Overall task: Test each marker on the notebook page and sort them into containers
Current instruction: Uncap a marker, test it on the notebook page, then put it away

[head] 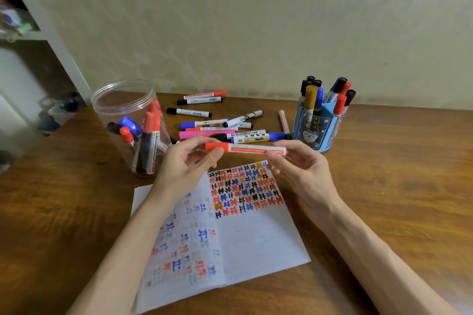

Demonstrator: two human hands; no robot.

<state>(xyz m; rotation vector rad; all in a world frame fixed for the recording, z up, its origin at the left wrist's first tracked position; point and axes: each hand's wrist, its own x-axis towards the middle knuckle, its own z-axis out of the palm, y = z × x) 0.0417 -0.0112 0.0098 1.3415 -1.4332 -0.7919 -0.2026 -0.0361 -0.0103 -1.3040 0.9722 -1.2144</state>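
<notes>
On the left of the table (396, 174) a clear jar (122, 110) is standing upright, with several red, blue and black pens leaning inside it. Just right of it the left hand (186, 163) is coming up from below, forearm angling inward, its thumb and forefinger pinching the red cap end of the marker (245, 148) while the other fingers are curling loosely beneath. The marker is hanging level in the air between both hands, above the top edge of the open notebook (256, 233), whose right page is carrying rows of red, blue, black and yellow test marks. Behind it the loose markers (217, 126) are lying scattered on the wood. It is looking light and stiff, with a smooth plastic barrel that is probably a little slick. The cap is likely needing a straight pull, so gripping cap and barrel apart, as here, seems right. The right hand (299, 163) is mirroring the left, wrist low, its fingertips closing round the barrel's far end. Beyond it the blue holder (311, 135) is standing upright, packed with capped pens.
</notes>
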